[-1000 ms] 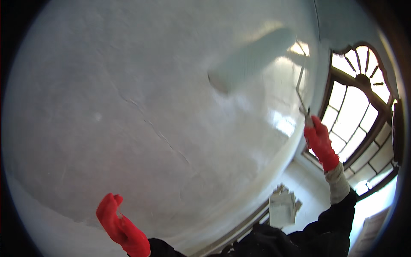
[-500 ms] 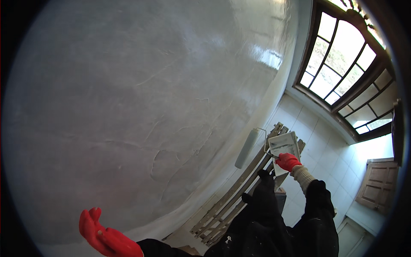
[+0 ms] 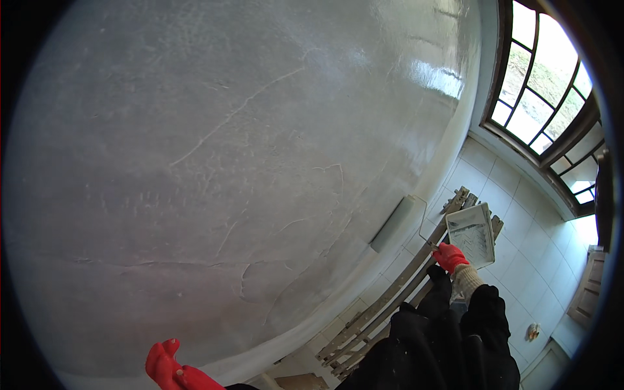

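Note:
My right hand (image 3: 450, 257), in a red glove, is closed round the handle of a paint roller (image 3: 392, 223). The roller's long pale sleeve lies at the surface of a large grey wall (image 3: 214, 162), low on its right side. Beside that hand, a white paint tray (image 3: 489, 250) with whitish paint smears rests on wooden slats. At the lower left, my left hand (image 3: 174, 369), also red-gloved, is held up near the wall with the fingers apart and nothing in it. The lower edge of the picture cuts part of it off.
A slatted wooden platform (image 3: 390, 296) runs along the wall's foot, under my dark-clothed body. Pale tiles (image 3: 520, 266) cover the floor. A brown-framed window (image 3: 543, 71) stands at the upper right, with a wooden cabinet door (image 3: 588, 286) lower down. Cracks and ridges mark the wall.
The roller has gone from hanging off the wall to its surface, its sleeve tilting further. My view has shifted left, so the window and tray appear further right. Both hands keep their state.

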Motion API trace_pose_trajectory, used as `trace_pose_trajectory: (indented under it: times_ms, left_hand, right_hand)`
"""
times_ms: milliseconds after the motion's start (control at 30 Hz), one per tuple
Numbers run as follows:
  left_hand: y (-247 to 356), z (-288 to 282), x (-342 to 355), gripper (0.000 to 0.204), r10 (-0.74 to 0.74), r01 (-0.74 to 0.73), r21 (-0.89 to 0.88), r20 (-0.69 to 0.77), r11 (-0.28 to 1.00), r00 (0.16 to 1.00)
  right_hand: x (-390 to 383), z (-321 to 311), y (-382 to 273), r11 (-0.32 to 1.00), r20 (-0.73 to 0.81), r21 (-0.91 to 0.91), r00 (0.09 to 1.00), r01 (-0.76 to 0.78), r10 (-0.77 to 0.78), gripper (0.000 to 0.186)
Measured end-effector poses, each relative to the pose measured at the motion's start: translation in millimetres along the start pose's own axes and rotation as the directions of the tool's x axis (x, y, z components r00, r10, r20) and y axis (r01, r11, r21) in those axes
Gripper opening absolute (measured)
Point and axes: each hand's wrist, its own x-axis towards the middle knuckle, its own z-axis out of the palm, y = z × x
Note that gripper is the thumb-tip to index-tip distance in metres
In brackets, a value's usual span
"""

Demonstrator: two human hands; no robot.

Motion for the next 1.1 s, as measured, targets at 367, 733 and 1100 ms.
trace_pose_trajectory:
  times_ms: [367,733,1100]
  left_hand:
    - [1.8,-2.3,-1.2,0.036,-0.051,0.027,-0.190,-0.122,0.981,0.991]
    - [10.8,-49.3,4.1,0.036,0.093,-0.150,-0.163,-0.314,0.975,0.945]
    - [10.1,-49.2,-11.5,0.036,-0.023,-0.023,-0.189,-0.241,0.982,0.970]
  right_hand:
    - [-78.6,-88.4,-83.4,0.958,-0.188,0.082,0.948,0.276,-0.257,0.032]
    - [-111.9,-210.1,-272.4,0.591,-0.612,0.341,0.650,0.731,-0.451,0.027]
    - [-108.6,-111.2,-170.2,0.795,-0.365,0.365,0.860,0.485,-0.357,0.027]
